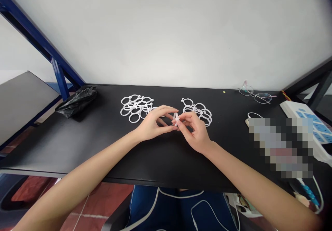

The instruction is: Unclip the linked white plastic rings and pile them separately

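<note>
White ring is held above the black table, between parted thumb and fingertips of the left hand, and pinched by the right hand; ring clusters are laid toward the table's rear.

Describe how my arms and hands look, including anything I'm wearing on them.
Your left hand and right hand are ungloved, with no watch or bracelet visible. Both forearms are bare: no sleeves or markings show.
</note>
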Tool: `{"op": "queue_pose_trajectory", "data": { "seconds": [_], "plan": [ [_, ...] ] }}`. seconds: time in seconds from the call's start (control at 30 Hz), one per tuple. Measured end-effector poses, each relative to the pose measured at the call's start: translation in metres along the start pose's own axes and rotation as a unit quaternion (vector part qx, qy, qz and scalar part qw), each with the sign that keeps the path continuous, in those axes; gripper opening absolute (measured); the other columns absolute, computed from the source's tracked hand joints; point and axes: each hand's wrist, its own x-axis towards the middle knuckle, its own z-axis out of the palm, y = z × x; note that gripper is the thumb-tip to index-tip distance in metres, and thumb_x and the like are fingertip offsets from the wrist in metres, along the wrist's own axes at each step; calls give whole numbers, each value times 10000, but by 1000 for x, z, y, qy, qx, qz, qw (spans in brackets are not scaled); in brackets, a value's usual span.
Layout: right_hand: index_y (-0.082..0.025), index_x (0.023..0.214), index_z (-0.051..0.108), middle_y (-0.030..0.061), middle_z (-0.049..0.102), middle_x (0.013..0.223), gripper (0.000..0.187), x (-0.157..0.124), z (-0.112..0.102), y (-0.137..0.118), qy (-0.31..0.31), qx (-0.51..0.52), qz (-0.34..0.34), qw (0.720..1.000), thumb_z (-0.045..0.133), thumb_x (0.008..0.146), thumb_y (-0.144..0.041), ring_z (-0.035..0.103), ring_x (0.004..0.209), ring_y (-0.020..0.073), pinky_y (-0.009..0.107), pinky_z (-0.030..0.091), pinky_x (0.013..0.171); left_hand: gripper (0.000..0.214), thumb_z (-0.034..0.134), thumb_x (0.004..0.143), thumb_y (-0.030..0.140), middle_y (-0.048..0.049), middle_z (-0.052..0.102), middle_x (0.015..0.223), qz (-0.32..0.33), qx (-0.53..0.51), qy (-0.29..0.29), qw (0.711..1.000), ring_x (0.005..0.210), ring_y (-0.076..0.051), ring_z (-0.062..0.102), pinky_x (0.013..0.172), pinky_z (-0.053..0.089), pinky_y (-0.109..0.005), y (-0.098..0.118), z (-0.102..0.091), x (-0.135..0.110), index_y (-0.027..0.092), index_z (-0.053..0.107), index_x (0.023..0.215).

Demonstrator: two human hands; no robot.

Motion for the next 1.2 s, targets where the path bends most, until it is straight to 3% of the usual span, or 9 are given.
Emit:
{"op": "queue_pose_trajectory", "data": {
  "seconds": [0.1, 0.43, 0.7, 0.93, 1.2],
  "plan": [
    [-222, 1015, 540, 44, 690, 935, 79, 0, 1, 0, 10, -25, -9, 1000, 569, 948, -254, 716, 782, 159, 285, 609, 646, 434, 739, 805, 271, -91, 621, 1112, -17, -11, 1, 1000, 949, -202, 693, 664, 641, -245, 0, 0, 0, 206, 618, 1216],
    [-232, 950, 637, 18, 710, 822, 71, 4, -4, -5, 43, -103, -73, 991, 569, 934, -219, 659, 638, 136, 268, 551, 554, 387, 768, 757, 232, -58, 599, 996, -24, -31, 7, 999, 790, -129, 660, 622, 638, -220, -1, -3, 1, 198, 693, 1135],
    [-228, 892, 637, 27, 665, 780, 98, 2, -3, -8, 35, -35, -56, 997, 553, 941, -243, 634, 648, 149, 296, 557, 565, 386, 799, 732, 234, -34, 578, 924, -55, -77, -24, 995, 715, -118, 671, 595, 623, -211, 4, -3, 0, 187, 719, 1106],
    [-225, 875, 607, 12, 609, 745, 85, -2, 0, -16, 36, 27, -48, 998, 557, 942, -207, 603, 647, 140, 275, 532, 538, 379, 798, 753, 250, -34, 586, 894, -42, -138, -66, 987, 743, -137, 674, 584, 615, -211, 7, -6, -1, 204, 725, 1122],
    [-215, 917, 612, 3, 591, 770, 92, -4, 2, -13, 29, 69, -49, 996, 561, 936, -141, 593, 658, 123, 254, 523, 548, 393, 803, 746, 192, -16, 578, 898, -52, -157, -74, 983, 726, -116, 679, 603, 608, -196, 2, -7, -2, 229, 729, 1130]
  ]
}}
